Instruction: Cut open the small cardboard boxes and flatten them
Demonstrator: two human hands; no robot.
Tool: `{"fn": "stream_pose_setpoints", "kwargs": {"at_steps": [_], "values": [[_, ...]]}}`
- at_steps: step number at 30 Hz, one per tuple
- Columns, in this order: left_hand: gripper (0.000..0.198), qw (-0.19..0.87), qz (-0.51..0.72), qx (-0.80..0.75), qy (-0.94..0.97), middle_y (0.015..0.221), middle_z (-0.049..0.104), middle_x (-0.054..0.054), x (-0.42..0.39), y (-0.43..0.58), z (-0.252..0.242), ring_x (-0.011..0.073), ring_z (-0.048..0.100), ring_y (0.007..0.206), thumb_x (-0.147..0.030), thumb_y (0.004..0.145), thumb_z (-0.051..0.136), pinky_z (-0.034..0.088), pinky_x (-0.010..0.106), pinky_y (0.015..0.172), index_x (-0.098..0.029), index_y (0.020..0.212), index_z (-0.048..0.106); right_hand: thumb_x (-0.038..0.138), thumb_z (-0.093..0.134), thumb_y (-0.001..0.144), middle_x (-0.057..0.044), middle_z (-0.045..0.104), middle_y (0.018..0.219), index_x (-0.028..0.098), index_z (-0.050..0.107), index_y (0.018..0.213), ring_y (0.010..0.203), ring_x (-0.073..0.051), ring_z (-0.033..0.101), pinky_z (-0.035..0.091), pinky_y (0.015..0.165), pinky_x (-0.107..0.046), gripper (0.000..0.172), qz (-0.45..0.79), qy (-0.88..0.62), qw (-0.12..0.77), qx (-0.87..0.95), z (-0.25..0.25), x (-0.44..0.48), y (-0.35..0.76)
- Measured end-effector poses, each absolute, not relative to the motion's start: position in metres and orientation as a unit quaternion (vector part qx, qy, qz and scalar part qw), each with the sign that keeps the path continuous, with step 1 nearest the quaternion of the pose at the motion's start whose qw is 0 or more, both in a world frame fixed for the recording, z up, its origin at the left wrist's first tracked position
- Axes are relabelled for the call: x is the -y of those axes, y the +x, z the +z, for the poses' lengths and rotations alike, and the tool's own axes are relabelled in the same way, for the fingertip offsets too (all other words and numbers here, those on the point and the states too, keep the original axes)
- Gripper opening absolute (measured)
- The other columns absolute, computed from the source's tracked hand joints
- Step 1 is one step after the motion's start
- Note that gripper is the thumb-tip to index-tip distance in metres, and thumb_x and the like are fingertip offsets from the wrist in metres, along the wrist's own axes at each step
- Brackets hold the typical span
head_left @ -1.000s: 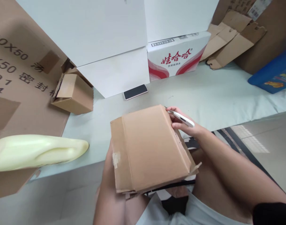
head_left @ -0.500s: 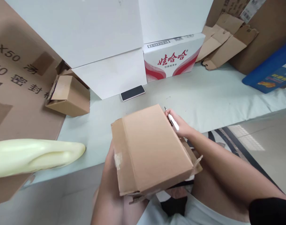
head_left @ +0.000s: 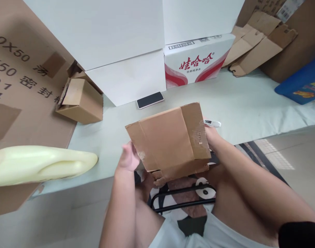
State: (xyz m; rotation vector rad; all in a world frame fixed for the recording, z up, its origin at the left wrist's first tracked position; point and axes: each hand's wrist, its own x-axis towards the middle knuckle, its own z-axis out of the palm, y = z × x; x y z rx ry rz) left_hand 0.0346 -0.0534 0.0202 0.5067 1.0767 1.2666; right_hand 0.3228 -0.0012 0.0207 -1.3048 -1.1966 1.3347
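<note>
A brown cardboard box [head_left: 165,137] with loose flaps is held up over the front edge of the table, tilted. My left hand [head_left: 129,156] is at its left side, with the thumb showing and the other fingers partly behind the cardboard. At the right side, my right hand [head_left: 210,134] holds a white cutter [head_left: 213,123], whose handle sticks out to the right; its fingers are largely hidden by the box. Behind the box, a phone [head_left: 150,100] lies on the table, screen up.
White boxes [head_left: 126,79] and a red-and-white carton [head_left: 196,65] stand at the back. A small open box [head_left: 82,101] and a pale yellow object [head_left: 43,165] are left. Folded cardboard [head_left: 263,44] and a blue container [head_left: 302,81] are right.
The box has turned and tilted, and a flap now shows on its right side. My left hand has come into view at its edge. The cutter in my right hand now points sideways.
</note>
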Motion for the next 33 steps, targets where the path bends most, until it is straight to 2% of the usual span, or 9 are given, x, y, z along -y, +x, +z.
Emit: {"fn": "stream_pose_setpoints", "kwargs": {"at_steps": [4, 8, 12, 14, 17, 20, 24, 31, 33], "values": [[0.06, 0.584, 0.584, -0.503, 0.255, 0.097, 0.083, 0.012, 0.053, 0.031, 0.02, 0.0371, 0.077, 0.107, -0.031, 0.048, 0.103, 0.061, 0.048, 0.1, -0.018, 0.099, 0.076, 0.053, 0.08, 0.069, 0.004, 0.065, 0.072, 0.028, 0.049, 0.083, 0.064, -0.017, 0.063, 0.052, 0.061, -0.032, 0.042, 0.595, -0.495, 0.492, 0.399, 0.019, -0.005, 0.329], [0.039, 0.475, 0.726, -0.464, 0.18, 0.11, 0.082, 0.005, 0.043, 0.017, 0.018, 0.0265, 0.072, 0.121, -0.026, 0.075, 0.087, 0.057, 0.039, 0.108, -0.024, 0.112, 0.073, 0.057, 0.082, 0.071, -0.001, 0.077, 0.089, 0.028, 0.05, 0.086, 0.077, -0.018, 0.075, 0.058, 0.074, -0.033, 0.046, 0.613, -0.471, 0.536, 0.338, 0.016, -0.013, 0.348], [0.025, 0.481, 0.745, -0.46, 0.054, 0.114, 0.081, 0.009, 0.03, 0.023, 0.014, 0.0208, 0.072, 0.122, -0.029, 0.103, 0.054, 0.053, 0.038, 0.112, -0.018, 0.119, 0.07, 0.066, 0.085, 0.064, -0.005, 0.079, 0.101, 0.026, 0.06, 0.1, 0.08, -0.019, 0.076, 0.055, 0.065, -0.03, 0.059, 0.65, -0.465, 0.472, 0.374, 0.012, -0.009, 0.356], [0.029, 0.531, 0.715, -0.454, 0.018, 0.109, 0.081, 0.011, 0.027, 0.034, 0.007, 0.0211, 0.074, 0.114, -0.03, 0.106, 0.048, 0.054, 0.039, 0.109, -0.014, 0.118, 0.069, 0.067, 0.087, 0.059, -0.002, 0.076, 0.087, 0.025, 0.062, 0.1, 0.067, -0.016, 0.069, 0.049, 0.056, -0.028, 0.064, 0.666, -0.454, 0.43, 0.406, 0.012, -0.004, 0.349], [0.021, 0.585, 0.686, -0.433, 0.028, 0.105, 0.081, 0.009, 0.026, 0.052, -0.004, 0.0203, 0.075, 0.107, -0.03, 0.099, 0.061, 0.056, 0.039, 0.103, -0.017, 0.115, 0.068, 0.055, 0.09, 0.059, 0.007, 0.054, 0.062, 0.026, 0.061, 0.087, 0.047, -0.008, 0.041, 0.029, 0.044, -0.026, 0.049, 0.623, -0.486, 0.438, 0.429, 0.015, 0.001, 0.332], [0.027, 0.596, 0.668, -0.439, 0.071, 0.098, 0.08, 0.004, 0.025, 0.062, -0.011, 0.0188, 0.076, 0.094, -0.032, 0.084, 0.079, 0.059, 0.035, 0.09, -0.02, 0.105, 0.066, 0.048, 0.085, 0.064, 0.006, 0.048, 0.063, 0.028, 0.062, 0.086, 0.045, -0.006, 0.026, 0.016, 0.045, -0.028, 0.038, 0.572, -0.524, 0.47, 0.421, 0.025, 0.003, 0.325], [0.03, 0.625, 0.598, -0.487, 0.121, 0.086, 0.076, 0.0, 0.031, 0.075, -0.004, 0.0156, 0.074, 0.072, -0.035, 0.074, 0.081, 0.056, 0.029, 0.073, -0.022, 0.09, 0.059, 0.047, 0.084, 0.059, 0.004, 0.046, 0.062, 0.03, 0.06, 0.078, 0.043, -0.007, 0.024, 0.013, 0.046, -0.031, 0.034, 0.505, -0.569, 0.513, 0.398, 0.051, 0.016, 0.352], [0.022, 0.67, 0.434, -0.54, 0.268, 0.084, 0.076, 0.005, 0.056, 0.093, 0.014, 0.0175, 0.074, 0.069, -0.039, 0.074, 0.072, 0.051, 0.029, 0.074, -0.018, 0.077, 0.064, 0.034, 0.088, 0.041, 0.002, 0.04, 0.064, 0.025, 0.036, 0.057, 0.05, -0.01, 0.033, 0.014, 0.042, -0.028, 0.056, 0.192, -0.663, 0.65, 0.318, 0.102, 0.07, 0.454], [0.023, 0.669, 0.407, -0.543, 0.302, 0.079, 0.074, 0.004, 0.06, 0.093, 0.015, 0.0177, 0.073, 0.068, -0.041, 0.072, 0.071, 0.05, 0.03, 0.076, -0.019, 0.073, 0.065, 0.038, 0.086, 0.046, 0.001, 0.049, 0.069, 0.027, 0.043, 0.061, 0.05, -0.009, 0.036, 0.022, 0.04, -0.029, 0.047, 0.093, -0.687, 0.655, 0.3, 0.105, 0.072, 0.48]]}}
